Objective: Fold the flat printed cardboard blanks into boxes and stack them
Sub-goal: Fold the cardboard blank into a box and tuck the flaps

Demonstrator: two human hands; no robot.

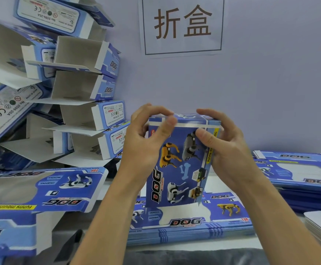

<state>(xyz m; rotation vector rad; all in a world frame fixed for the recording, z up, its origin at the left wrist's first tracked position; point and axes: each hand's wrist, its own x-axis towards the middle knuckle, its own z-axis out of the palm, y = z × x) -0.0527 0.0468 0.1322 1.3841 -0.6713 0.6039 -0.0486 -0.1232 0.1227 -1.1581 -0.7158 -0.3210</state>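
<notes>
An upright blue box (177,165) is grasped at its top by the left hand (146,142) and right hand (223,148); flat blanks (190,222) are seen below this grip

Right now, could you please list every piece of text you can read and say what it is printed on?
"折盒": paper sign on the wall.
"DOG": held box.
"DOG", "TOP", "LIGHTING", "MOVING": flat blanks under it.
"FUNNY MOVING DOG": left blank, upside down.
"No.5599-20A", "WARNING": folded boxes stacked left.
Other small print: unreadable.
</notes>
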